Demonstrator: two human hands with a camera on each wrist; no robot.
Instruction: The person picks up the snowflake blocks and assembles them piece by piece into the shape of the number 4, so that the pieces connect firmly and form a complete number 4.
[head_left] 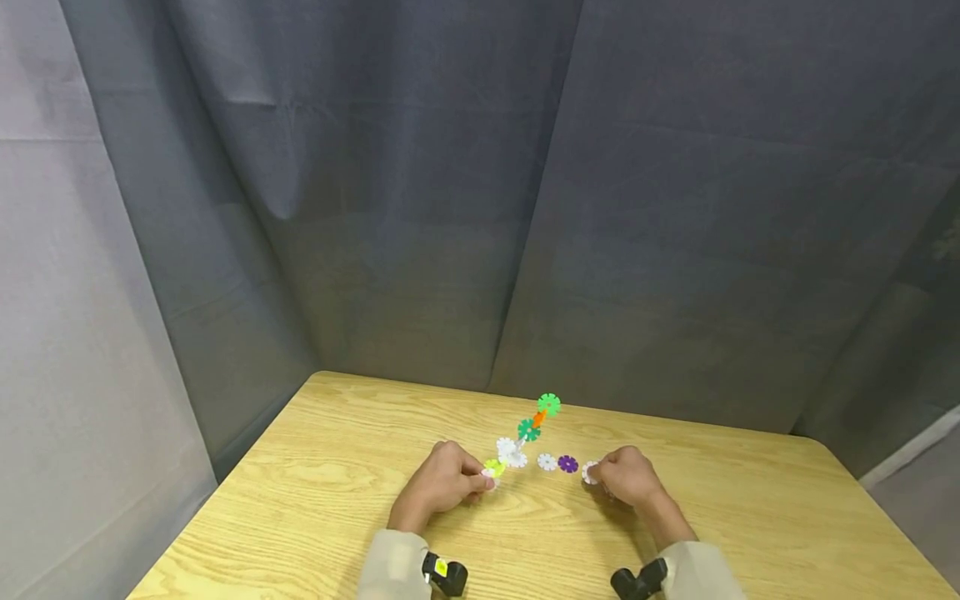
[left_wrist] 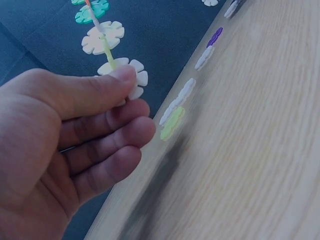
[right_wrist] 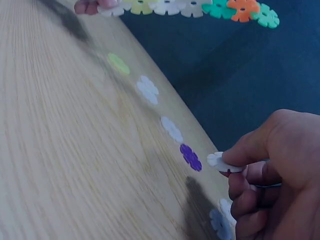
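Nearest the person, left of the purple disc [head_left: 567, 464], the left hand [head_left: 448, 479] pinches the white end disc [left_wrist: 141, 78] of a chain of notched discs [right_wrist: 170, 9], gripping just that one piece, perhaps to leave the other joints undisturbed. Just right of the purple disc, the right hand [head_left: 628, 475] pinches a single white disc [right_wrist: 215, 160] between thumb and finger, much of its rim bare, presumably so its slots are free. Under that hand, on the same side, two pale discs [right_wrist: 220, 224] lie on the wooden table [head_left: 315, 483]. Leftward from the purple disc, two loose white discs [right_wrist: 172, 129] and a loose yellow disc [right_wrist: 119, 64] lie flat in a row, likely spread for easy picking. Farther off, beyond the purple disc and to its left, the chain reaches through teal and orange to a green disc [head_left: 549, 405], raised off the table, probably so it clears the loose ones; behind it all hangs a dark curtain [head_left: 420, 250]
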